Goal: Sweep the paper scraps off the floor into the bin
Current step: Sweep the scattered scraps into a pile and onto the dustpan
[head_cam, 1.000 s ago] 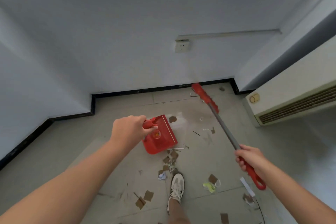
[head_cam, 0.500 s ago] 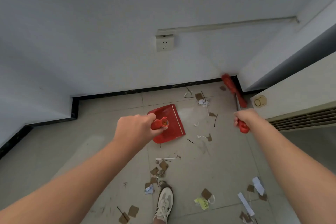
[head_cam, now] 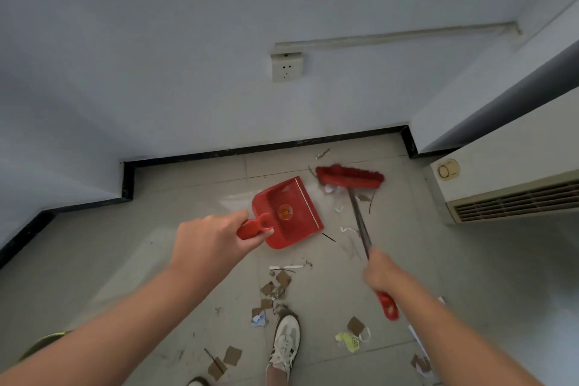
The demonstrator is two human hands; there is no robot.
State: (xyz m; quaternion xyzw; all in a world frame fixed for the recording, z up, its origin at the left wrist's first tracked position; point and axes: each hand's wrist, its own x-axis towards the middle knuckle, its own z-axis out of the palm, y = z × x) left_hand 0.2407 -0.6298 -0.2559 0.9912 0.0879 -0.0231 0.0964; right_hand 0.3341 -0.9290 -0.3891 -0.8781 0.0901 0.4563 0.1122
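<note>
My left hand (head_cam: 210,240) grips the handle of a red dustpan (head_cam: 288,213) that lies low over the tiled floor, its lip toward the right. My right hand (head_cam: 383,272) holds the metal shaft of a red broom (head_cam: 351,177); the brush head rests on the floor near the back wall, just right of the dustpan. White paper scraps (head_cam: 332,190) lie beside the brush head. Brown and white scraps (head_cam: 278,283) are scattered nearer to me, with a yellow scrap (head_cam: 347,340) at lower right. No bin is in view.
My white shoe (head_cam: 285,345) stands on the floor among the scraps. A white floor-standing air unit (head_cam: 507,185) with a vent fills the right side. White walls with a black skirting (head_cam: 266,147) close the corner; a wall socket (head_cam: 286,66) sits above.
The broom head has swung from the right corner to the floor just right of the dustpan. My right hand has pulled back toward me. The dustpan has stayed about where it was.
</note>
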